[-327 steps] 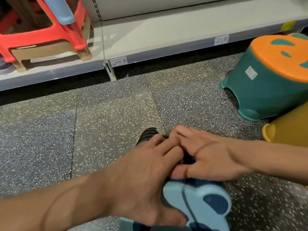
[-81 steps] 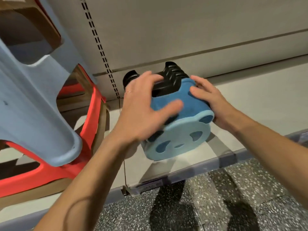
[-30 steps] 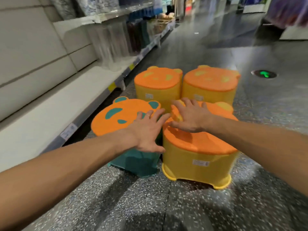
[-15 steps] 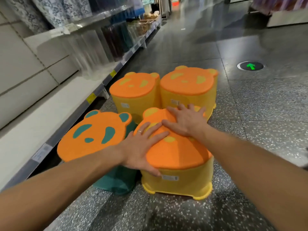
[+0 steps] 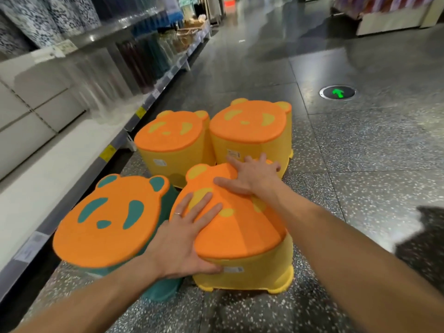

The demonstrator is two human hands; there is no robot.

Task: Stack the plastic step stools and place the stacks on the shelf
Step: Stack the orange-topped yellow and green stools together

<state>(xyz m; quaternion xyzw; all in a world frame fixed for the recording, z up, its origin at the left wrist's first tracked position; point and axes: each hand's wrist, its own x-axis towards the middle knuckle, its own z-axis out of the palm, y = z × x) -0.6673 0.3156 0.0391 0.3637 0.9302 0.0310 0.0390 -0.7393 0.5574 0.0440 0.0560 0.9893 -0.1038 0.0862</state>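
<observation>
Both forearms reach in from the bottom edge. My left hand (image 5: pixel 185 239) lies flat and spread wide on the near-left edge of the nearest yellow stool (image 5: pixel 242 260), palm on its orange top, thumb hooked down over the rim beside a white label; a ring shows on one finger. My right hand (image 5: pixel 252 176) is also spread wide, pressed onto the far side of the same top, fingertips reaching over its back edge. Neither hand is closed around anything; both only press on the stool.

Just left of it, touching or nearly so, stands a teal stool (image 5: pixel 158 289) with an orange panda-face top. Behind them two more yellow stools stand side by side, the left one (image 5: pixel 173 145) and the right one (image 5: pixel 252 131), close against the near pair.

All four stand on speckled grey floor (image 5: pixel 360 164). A low white shelf (image 5: pixel 60 164) runs along the left, bare in its near stretch, price tags on its edge. Farther on, a green arrow marker (image 5: pixel 337 93) is set in the floor; blurred goods line the aisle.
</observation>
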